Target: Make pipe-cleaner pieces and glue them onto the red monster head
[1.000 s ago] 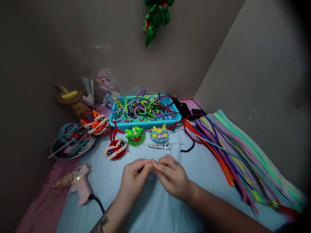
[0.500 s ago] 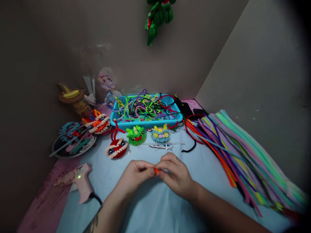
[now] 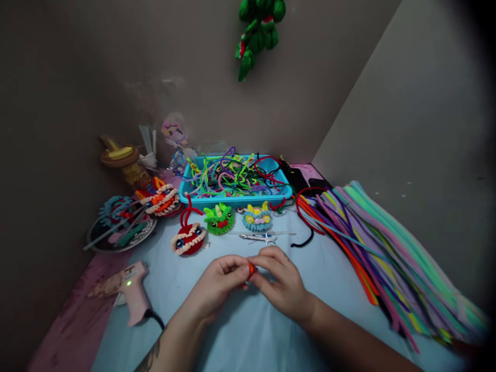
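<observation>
Between my fingertips sits a small orange piece of pipe cleaner [image 3: 251, 269], mostly covered, so its shape is hard to make out. My left hand [image 3: 225, 284] pinches it from the left with thumb and forefinger. From the other side, my right hand [image 3: 281, 281] grips it between thumb and fingers. Just beyond the hands lie small scissors [image 3: 267, 237] and a thin rod. Behind them, in a row, are a red fuzzy figure [image 3: 189, 240], a green one with horns [image 3: 219, 219] and a blue one with yellow ears [image 3: 258, 218].
A blue tray [image 3: 232, 198] heaped with pipe cleaner scraps stands at the back. Long pipe cleaners [image 3: 372, 248] spread along the right. On the left lie a pink glue gun [image 3: 136, 294], its light green, and a metal dish [image 3: 149, 235]. Green ornaments [image 3: 258, 36] hang above.
The whole view has shifted slightly, with things appearing a little lower. Both hands stay together on the orange piece, which now looks rounder between the fingertips.
</observation>
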Motion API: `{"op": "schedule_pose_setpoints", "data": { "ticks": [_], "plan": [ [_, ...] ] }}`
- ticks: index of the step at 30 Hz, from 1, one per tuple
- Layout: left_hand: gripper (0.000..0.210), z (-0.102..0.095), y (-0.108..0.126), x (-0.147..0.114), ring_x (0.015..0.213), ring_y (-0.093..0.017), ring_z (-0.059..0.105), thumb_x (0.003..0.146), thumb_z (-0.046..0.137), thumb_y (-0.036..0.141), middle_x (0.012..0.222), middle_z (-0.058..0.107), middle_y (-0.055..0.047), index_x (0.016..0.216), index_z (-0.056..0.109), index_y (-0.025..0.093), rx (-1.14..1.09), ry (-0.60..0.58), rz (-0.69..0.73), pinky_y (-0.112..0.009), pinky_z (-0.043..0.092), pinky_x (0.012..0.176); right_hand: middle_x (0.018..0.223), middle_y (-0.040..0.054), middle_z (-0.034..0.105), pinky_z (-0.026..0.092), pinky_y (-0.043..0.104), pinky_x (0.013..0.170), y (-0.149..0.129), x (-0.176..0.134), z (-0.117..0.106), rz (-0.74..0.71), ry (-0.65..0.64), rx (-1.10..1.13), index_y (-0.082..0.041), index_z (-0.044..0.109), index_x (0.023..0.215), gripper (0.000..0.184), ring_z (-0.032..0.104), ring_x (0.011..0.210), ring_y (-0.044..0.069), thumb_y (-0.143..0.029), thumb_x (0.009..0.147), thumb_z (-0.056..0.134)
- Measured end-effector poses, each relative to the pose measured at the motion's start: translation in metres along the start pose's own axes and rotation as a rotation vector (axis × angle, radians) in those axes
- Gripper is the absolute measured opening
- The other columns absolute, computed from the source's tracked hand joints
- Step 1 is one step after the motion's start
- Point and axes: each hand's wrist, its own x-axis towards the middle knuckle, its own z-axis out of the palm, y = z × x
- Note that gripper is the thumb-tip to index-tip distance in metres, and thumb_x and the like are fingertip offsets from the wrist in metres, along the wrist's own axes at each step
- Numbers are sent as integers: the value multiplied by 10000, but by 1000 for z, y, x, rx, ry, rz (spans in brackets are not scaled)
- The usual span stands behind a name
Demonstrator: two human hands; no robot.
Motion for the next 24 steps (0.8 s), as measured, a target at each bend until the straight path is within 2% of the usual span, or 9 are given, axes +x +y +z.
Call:
{"op": "schedule_pose_setpoints", "data": {
  "ticks": [5,11,14,19,24],
  "plan": [
    [311,-1,-3,1,600,-75,479,634,796,345,679,590,-11,804,683,110,-85,16,-10,-195,364,579,854,35,531,491,304,695,-1,-2,1,24,10,-66,-227,593,973,209,548,788,161,-101,807,581],
    [265,0,-8,3,649,-83,523,729,724,351,761,625,-47,818,702,102,-193,-14,-53,-189,402,595,847,35,529,495,303,699,-4,4,2,75,32,-43,-212,591,906,129,556,788,160,-122,815,583],
    [225,0,-9,5,636,-73,526,709,748,305,750,628,-38,803,705,105,-195,-6,-72,-178,400,591,843,34,532,494,298,692,-4,4,1,51,31,-56,-217,601,927,146,554,780,158,-120,819,581],
    [200,-1,-9,5,653,-74,529,709,749,279,764,623,-27,822,700,121,-225,13,-56,-180,400,605,900,52,540,503,323,724,-2,1,-1,30,60,-97,-228,582,1065,276,560,832,179,-132,807,602],
    [217,1,-7,4,648,-73,517,680,772,258,754,613,-17,828,688,124,-234,-3,-34,-188,389,620,865,47,539,501,321,707,-3,1,-1,27,28,-162,-219,598,988,195,553,798,175,-128,816,585]
  ]
}}
